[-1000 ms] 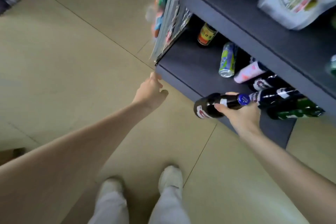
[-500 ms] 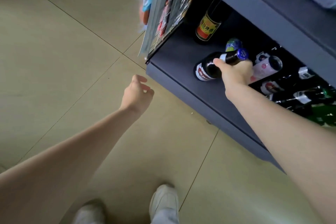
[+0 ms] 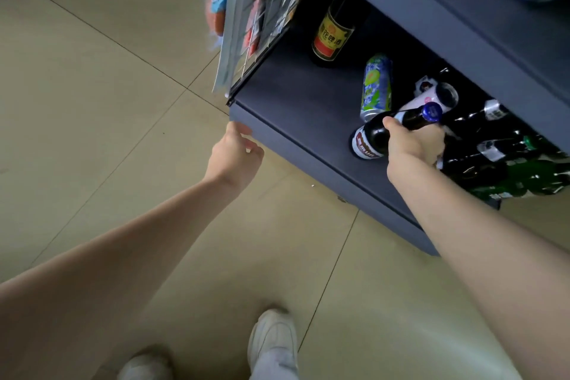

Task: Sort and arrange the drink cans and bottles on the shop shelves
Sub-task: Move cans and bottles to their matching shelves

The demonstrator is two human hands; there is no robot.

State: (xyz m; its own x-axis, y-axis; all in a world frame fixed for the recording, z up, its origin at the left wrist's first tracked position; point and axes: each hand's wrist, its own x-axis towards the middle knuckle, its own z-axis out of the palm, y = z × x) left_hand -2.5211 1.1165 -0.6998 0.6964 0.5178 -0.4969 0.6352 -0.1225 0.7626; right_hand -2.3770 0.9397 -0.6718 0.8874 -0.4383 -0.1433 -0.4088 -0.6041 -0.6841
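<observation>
Two hands: right (image 3: pixel 415 142) grips one dark bottle (image 3: pixel 377 136) beside one can (image 3: pixel 377 87); left (image 3: pixel 235 160) loosely curled, holding nothing.

Dark blue-capped bottle (image 3: pixel 379 136) tilted over the bottom shelf (image 3: pixel 293 108)

soft even daylight, dim shelf (image 3: pixel 296 108) recess, wide-angle bending, motion blur toward the top edge
</observation>
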